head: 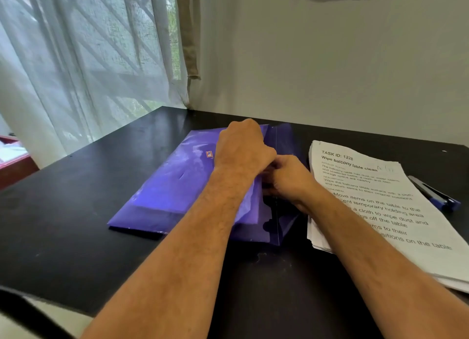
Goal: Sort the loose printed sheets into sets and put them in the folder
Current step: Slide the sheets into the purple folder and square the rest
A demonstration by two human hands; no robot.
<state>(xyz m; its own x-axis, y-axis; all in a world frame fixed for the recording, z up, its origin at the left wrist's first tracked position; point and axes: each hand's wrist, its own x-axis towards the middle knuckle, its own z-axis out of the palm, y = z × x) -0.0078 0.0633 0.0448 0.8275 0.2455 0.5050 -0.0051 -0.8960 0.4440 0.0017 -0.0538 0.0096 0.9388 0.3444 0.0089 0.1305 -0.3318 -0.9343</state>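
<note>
On the black counter point(76, 212), head view: a translucent purple folder point(177, 184) lies flat near the middle, its long side running from the near edge toward the far edge. White sheets show through the cover as a paler rectangle. A small orange-and-white sticker point(209, 154) sits on the cover.

Left hand point(241, 146) rests knuckles-up on the folder's right part, fingers curled down over the edge of the top cover; it appears to be gripping that edge, fingertips hidden. Right hand point(286, 179) is just beside it at the folder's open right side, fingers curled inward at the flap; what it pinches cannot be told, the left wrist covers part of it. The two hands touch or nearly touch.

Toward the right edge of the counter: a stack of printed sheets point(368, 186), top page headed "TASK ID: 1228 / Wipe balcony table clean". Right forearm crosses its near-left corner. Stack lies just beside the folder, not overlapping it.

Beyond the stack, at the right edge: a blue-and-grey pen point(434, 194), lying flat.

Behind the counter's far-left corner: a sheer white curtain point(88, 59).
</note>
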